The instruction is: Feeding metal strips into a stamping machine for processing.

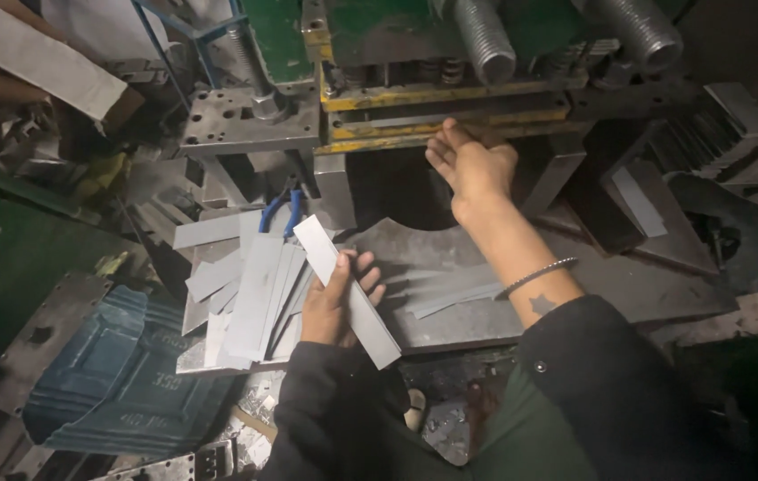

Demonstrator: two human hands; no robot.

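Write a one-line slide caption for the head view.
Left hand holds a metal strip; right hand reaches into the press.

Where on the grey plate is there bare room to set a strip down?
Bare plate lies right of the right hand forearm, and some beside the dark cutout. It is crowded left of the left hand, where loose strips pile up.
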